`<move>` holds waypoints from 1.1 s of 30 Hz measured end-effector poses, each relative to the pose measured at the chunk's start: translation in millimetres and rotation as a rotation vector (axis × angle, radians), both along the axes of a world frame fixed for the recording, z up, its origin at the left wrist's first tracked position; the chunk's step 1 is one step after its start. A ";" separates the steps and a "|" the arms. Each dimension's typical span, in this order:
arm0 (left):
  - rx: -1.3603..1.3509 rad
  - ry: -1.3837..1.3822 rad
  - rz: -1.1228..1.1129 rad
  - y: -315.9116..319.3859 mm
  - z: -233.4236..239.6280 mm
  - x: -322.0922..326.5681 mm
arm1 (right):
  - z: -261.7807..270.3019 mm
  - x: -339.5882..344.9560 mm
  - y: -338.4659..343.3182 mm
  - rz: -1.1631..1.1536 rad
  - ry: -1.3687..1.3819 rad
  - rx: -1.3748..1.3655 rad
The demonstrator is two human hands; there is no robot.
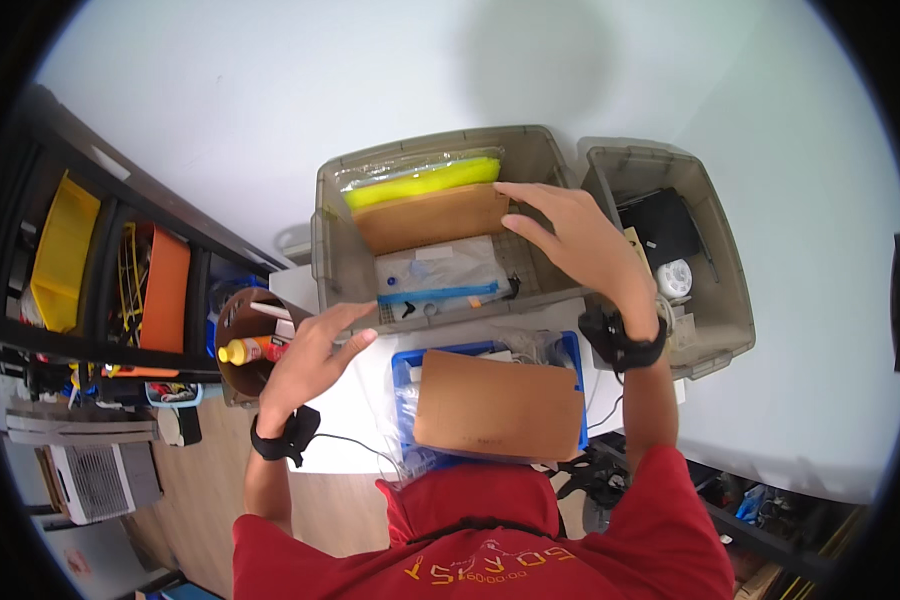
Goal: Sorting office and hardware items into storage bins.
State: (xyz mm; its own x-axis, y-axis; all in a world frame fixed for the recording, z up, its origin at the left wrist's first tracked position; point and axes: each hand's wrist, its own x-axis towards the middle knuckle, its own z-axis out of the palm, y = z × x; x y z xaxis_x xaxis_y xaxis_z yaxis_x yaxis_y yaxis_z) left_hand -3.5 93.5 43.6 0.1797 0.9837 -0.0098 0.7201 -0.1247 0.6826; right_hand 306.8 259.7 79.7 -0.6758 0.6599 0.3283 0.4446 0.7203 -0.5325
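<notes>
Before me stands a grey translucent plastic bin (439,324). In it a brown cardboard piece (435,217) leans upright against a bright yellow item (427,182) in clear wrapping. A clear zip bag with a blue slider strip (450,270) lies on the bin's floor. My right hand (581,236) reaches over the bin with thumb and fingers apart, fingertips by the cardboard's upper right corner; contact cannot be told. My left hand (311,364) is at the bin's front left corner, fingers spread and holding nothing. Both wrists wear black straps.
A blue tray (579,349) on the white table (334,442) carries a flat brown cardboard box (499,405) and plastic bags. Right is a second grey bin (735,300) with a black pouch (660,225). Left, a brown bin (232,315) holds a yellow-capped bottle (251,349), beside shelving (109,262).
</notes>
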 end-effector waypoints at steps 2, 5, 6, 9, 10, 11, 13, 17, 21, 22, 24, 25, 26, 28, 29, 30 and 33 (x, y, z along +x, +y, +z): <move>-0.033 -0.007 0.019 -24.7 -23.0 13.8 | 3.8 19.1 -34.6 -0.096 0.004 -0.006; -0.042 -0.002 0.046 -53.1 -50.1 39.7 | -8.3 50.9 -80.4 -0.180 0.023 -0.113; -0.054 0.020 0.060 -60.7 -58.5 46.2 | -8.9 59.8 -96.4 -0.213 0.007 -0.203; -0.126 0.021 0.070 -78.6 -81.4 58.2 | -41.2 91.1 -130.6 -0.253 0.012 -0.234; -0.140 0.012 0.098 -82.4 -86.2 62.1 | -49.5 97.3 -142.0 -0.294 0.090 -0.308; -0.132 0.052 0.134 -85.0 -89.1 68.2 | -63.3 105.6 -151.4 -0.299 0.077 -0.329; -0.153 0.187 0.140 -90.2 -104.0 77.9 | -100.7 124.2 -170.4 -0.445 0.163 -0.480; -0.355 0.169 0.187 -90.2 -165.3 89.6 | -182.8 159.5 -200.8 -0.571 -0.095 -0.527; -0.404 0.177 0.188 -92.2 -244.8 91.4 | -247.3 175.5 -223.6 -0.593 -0.219 -0.617; -0.504 0.150 0.165 -89.2 -253.7 90.2 | -253.5 174.9 -226.5 -0.614 -0.201 -0.647; -0.636 0.166 0.119 -84.9 -258.7 96.4 | -270.0 178.5 -228.8 -0.655 -0.196 -0.714; -0.636 0.168 0.108 -86.4 -263.5 97.2 | -285.8 184.0 -231.3 -0.667 -0.194 -0.715; -0.564 0.115 0.156 -88.2 -267.2 96.5 | -301.4 188.5 -233.7 -0.658 -0.189 -0.669; -0.498 0.062 0.210 -91.4 -266.8 97.3 | -301.3 186.2 -234.6 -0.641 -0.186 -0.627; -0.538 0.041 0.255 -90.9 -266.0 96.3 | -300.5 185.5 -236.0 -0.639 -0.137 -0.656; -0.579 0.018 0.303 -91.4 -263.9 96.4 | -292.6 181.3 -235.9 -0.633 -0.090 -0.684; -0.553 0.068 0.331 -92.1 -259.4 101.5 | -268.9 174.8 -234.1 -0.652 -0.089 -0.751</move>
